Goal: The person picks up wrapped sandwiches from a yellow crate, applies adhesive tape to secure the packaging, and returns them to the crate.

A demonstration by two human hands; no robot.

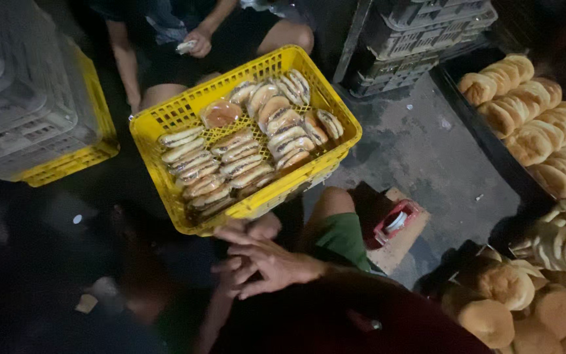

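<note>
crate: yellow plastic crate (165,124), lattice walls and floor, seen just beyond the fingertips, its near rim almost touching them.
contents: wrapped filled buns (244,157) packed on edge in rows, roughly two thirds of the floor covered; one flat round bun (221,113) lies at the far side.
right hand: right hand (273,265) laid over the other, fingers (234,250) spread and slack, nothing gripped.
left hand: left hand (251,229) mostly hidden under the right; curled or flat cannot be told, nothing is seen held.
handling, crate: judged stiff, moderately light when loaded (bread, not dense); best taken at the two opposite rims, kept level so the rows are not toppled.
handling, buns: judged soft, easily crushed, film wrap probably slippery; to be pinched lightly by the flat faces, not squeezed on the edge.
surroundings: loose bread rolls (545,131) on a tray right of the fingers; a small wooden block (401,242) beside the knee; a second person's hand (198,42) beyond the crate.
</note>
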